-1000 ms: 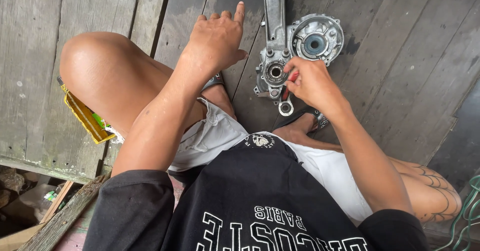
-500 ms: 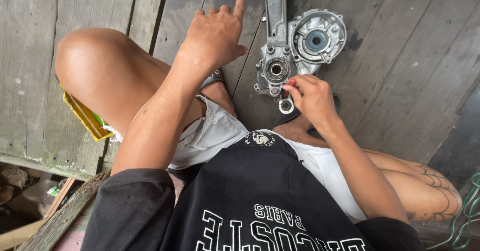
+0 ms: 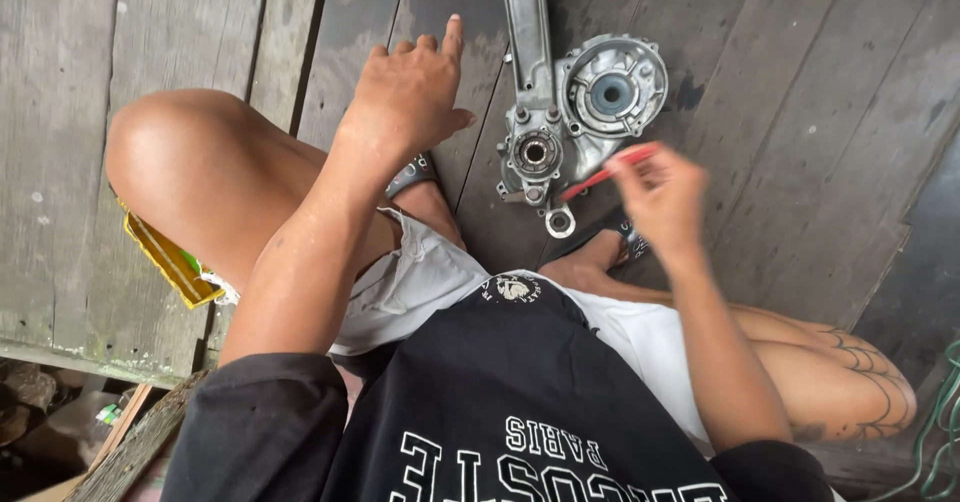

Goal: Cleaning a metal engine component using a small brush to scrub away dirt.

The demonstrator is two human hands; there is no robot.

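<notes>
Right hand (image 3: 662,200) is pinching a thin red tool (image 3: 608,170) just beside the grey engine casing (image 3: 575,112) on the planks – I'd steady that casing first, since the left hand (image 3: 408,97) hovers open beside it, gripping nothing.

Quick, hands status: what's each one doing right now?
Left hand: open, empty, index finger extended, raised above the plank floor.
Right hand: closed on a thin red tool, beside the grey metal engine casing.
</notes>
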